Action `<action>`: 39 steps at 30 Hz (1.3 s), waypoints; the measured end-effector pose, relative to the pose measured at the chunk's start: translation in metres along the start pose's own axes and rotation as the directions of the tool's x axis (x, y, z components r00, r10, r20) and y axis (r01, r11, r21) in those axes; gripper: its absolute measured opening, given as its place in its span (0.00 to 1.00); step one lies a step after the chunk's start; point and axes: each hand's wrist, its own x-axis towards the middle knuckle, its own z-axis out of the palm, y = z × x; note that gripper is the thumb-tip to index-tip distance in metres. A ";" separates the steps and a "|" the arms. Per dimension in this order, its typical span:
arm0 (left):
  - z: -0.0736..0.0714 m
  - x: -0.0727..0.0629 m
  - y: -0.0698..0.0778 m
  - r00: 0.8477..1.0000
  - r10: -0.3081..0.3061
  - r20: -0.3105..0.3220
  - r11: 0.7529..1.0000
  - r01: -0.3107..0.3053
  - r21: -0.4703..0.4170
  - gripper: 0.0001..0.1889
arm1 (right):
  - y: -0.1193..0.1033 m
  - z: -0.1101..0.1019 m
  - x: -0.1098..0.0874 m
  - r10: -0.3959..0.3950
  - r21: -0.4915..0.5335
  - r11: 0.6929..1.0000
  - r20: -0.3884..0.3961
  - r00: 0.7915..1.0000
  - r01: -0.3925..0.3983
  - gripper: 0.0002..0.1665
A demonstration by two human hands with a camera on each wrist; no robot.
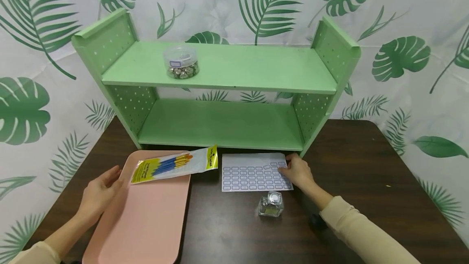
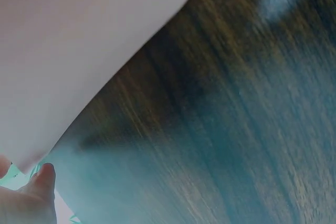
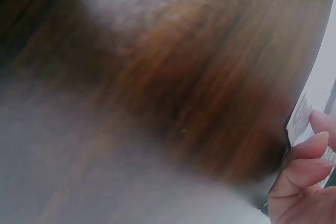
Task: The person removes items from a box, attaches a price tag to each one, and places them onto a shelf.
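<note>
My left hand (image 1: 100, 194) is at the left rim of a pink tray (image 1: 154, 219), its fingers loosely bent and touching or very near that rim. Across the tray's far end lies a flat packet of blue-handled paintbrushes (image 1: 174, 164). My right hand (image 1: 298, 171) holds the right edge of a white sheet of blue-bordered labels (image 1: 253, 174), fingertips on its printed side. One label near the sheet's upper right sits askew. In the right wrist view, bent fingers (image 3: 304, 177) meet the sheet's edge. A small glass jar with a silver lid (image 1: 271, 204) stands just below the sheet.
Behind the sheet rises a green two-tier shelf (image 1: 220, 123). Its upper board carries a clear round tub (image 1: 181, 62) of small metallic pieces with a label on it. Dark wooden table (image 1: 366, 166) extends to the right, and a leaf-patterned cloth (image 1: 399, 93) hangs behind.
</note>
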 end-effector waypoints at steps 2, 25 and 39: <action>0.000 0.000 0.000 1.000 -0.004 -0.003 1.000 0.004 0.004 0.31 | -0.002 0.000 0.000 0.003 -0.009 1.000 -0.001 1.000 -0.003 0.26; 0.000 -0.002 -0.001 1.000 -0.010 -0.006 1.000 0.010 0.011 0.30 | -0.007 0.000 0.002 0.108 -0.014 0.994 0.034 0.994 -0.108 0.25; -0.008 0.004 0.040 0.955 0.168 -0.244 0.980 -0.190 -0.067 0.23 | -0.007 0.002 -0.003 0.037 -0.008 0.999 -0.036 0.999 -0.037 0.20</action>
